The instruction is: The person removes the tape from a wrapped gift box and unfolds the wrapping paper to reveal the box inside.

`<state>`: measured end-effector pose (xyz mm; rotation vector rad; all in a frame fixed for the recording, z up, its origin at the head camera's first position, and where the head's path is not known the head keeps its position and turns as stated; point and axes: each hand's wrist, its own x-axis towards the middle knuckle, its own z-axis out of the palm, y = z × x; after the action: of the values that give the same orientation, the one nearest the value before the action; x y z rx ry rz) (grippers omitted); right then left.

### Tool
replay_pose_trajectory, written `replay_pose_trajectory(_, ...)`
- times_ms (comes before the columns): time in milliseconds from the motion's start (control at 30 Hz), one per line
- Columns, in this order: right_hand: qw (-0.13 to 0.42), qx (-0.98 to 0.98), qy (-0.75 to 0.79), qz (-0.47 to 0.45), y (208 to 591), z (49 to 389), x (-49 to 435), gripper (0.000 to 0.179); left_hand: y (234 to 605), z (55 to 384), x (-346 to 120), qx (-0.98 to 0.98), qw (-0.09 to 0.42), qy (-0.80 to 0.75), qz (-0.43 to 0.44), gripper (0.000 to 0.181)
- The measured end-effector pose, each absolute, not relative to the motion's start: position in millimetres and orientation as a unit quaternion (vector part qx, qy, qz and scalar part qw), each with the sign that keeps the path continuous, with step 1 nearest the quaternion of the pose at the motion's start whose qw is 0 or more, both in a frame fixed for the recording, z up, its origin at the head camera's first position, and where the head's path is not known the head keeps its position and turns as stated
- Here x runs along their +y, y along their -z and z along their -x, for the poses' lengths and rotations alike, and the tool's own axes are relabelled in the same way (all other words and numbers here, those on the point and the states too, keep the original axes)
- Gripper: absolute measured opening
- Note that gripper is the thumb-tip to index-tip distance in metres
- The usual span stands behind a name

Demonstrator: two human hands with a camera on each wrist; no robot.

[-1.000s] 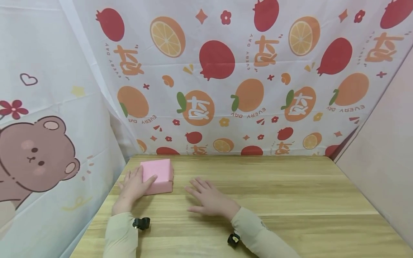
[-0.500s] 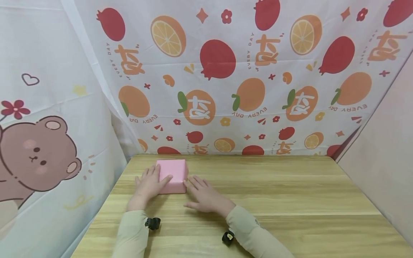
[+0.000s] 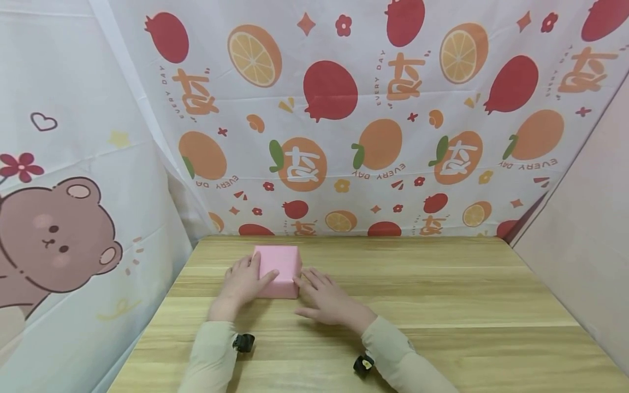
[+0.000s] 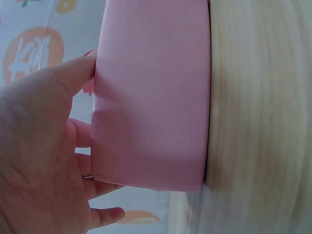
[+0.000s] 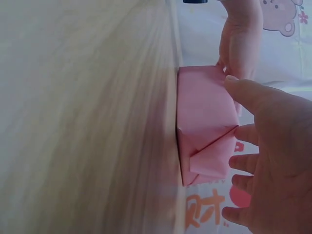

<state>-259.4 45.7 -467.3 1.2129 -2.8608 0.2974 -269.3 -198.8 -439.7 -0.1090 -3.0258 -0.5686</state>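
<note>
A pink paper-wrapped box [image 3: 279, 265] sits flat on the wooden table, left of its middle. Against its left side lies my left hand [image 3: 242, 285], fingers fairly straight and thumb resting along the near top edge; in the left wrist view the thumb and fingertips meet the box's edge [image 4: 151, 92]. On the other side, my right hand [image 3: 331, 301] is spread out, its fingertips at or very near the box's right face. Folded wrapping shows on that end of the box [image 5: 207, 109] in the right wrist view, beside the straight fingers of the right hand [image 5: 280, 156].
Behind the wooden table [image 3: 422, 305] hangs a white fruit-print cloth [image 3: 413, 213]. A bear-print cloth [image 3: 142, 207] borders the left side, and a pale wall [image 3: 589, 218] the right. Small black cameras [image 3: 243, 343] are worn at both wrists.
The box has slid right across the table with my left hand moving along beside it. My right hand, apart from the box at first, now lies close against its right side.
</note>
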Motion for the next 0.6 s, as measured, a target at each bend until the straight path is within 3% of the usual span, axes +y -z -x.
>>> replay_pose_trajectory(600, -0.006, -0.923, -0.143, -0.357, 466, 241, 103, 0.073, 440, 258, -156, -0.984, 0.047, 0.145, 0.089, 0.089)
